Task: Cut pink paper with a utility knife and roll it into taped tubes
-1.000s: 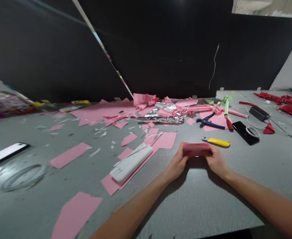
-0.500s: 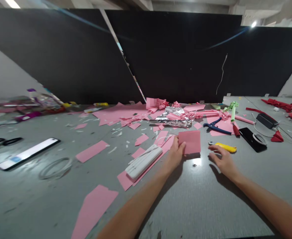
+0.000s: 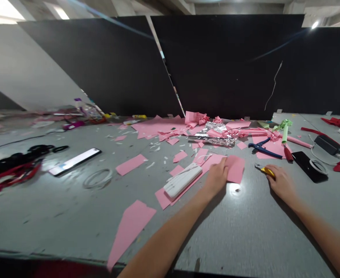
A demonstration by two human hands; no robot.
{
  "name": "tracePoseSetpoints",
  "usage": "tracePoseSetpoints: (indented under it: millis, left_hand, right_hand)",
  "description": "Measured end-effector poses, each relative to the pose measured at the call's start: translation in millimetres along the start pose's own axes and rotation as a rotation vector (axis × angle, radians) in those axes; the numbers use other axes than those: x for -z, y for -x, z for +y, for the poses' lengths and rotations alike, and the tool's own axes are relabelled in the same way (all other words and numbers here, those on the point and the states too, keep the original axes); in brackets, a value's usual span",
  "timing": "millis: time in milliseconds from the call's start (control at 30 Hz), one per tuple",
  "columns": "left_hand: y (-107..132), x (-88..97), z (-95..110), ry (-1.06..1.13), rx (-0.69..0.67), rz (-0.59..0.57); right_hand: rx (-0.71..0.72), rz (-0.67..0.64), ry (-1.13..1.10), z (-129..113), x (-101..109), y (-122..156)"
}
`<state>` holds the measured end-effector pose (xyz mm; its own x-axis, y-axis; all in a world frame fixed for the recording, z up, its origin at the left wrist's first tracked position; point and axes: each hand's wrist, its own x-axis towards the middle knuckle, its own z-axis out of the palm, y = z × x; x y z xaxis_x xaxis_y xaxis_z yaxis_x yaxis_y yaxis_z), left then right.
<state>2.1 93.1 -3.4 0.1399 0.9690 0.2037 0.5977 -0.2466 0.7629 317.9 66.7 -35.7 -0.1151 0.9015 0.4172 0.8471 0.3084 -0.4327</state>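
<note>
A pink paper square [image 3: 236, 169] is pinched at its left edge by my left hand [image 3: 218, 175], low over the grey table. My right hand [image 3: 281, 183] has its fingers closed round the yellow handle of a utility knife [image 3: 265, 171]; the metal tip points left, toward the paper, with a gap between them. Just left of my left hand, a white power bank [image 3: 183, 180] with a cable on it lies across a pink paper strip [image 3: 162, 197]. Beyond my right hand rest dark blue pliers [image 3: 264, 148].
Pink paper scraps [image 3: 131, 165] are scattered over the grey table [image 3: 71, 220]. To the right lie a black phone [image 3: 309, 166] and a black adapter [image 3: 328, 145]. A lit phone [image 3: 75, 162] and a coiled cable [image 3: 97, 178] lie left. A black partition [image 3: 228, 65] stands behind.
My right hand, open beside the utility knife before, has closed on its handle. My left hand still holds the pink paper, now tilted differently. The view has swung left.
</note>
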Motion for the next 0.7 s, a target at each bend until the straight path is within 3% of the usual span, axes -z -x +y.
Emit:
tracePoseSetpoints:
  millis: [100, 367, 533, 700]
  left_hand:
    - [-8, 5.3, -8, -0.055, 0.035, 0.055]
    - [-3, -15.1, -5, -0.134, -0.080, -0.020]
    - [-16, -7.8, -19, -0.273, -0.121, -0.028]
    - [-19, 8.5, -19, -0.381, -0.115, 0.039]
  right_hand:
    - [0.001, -0.007, -0.003, 2, 0, -1]
    - [-0.022, 0.015, -0.041, 3, -1, -2]
    - [-0.029, 0.053, -0.098, 2, -2, -2]
    - [0.017, 0.088, -0.185, -11, -1, -3]
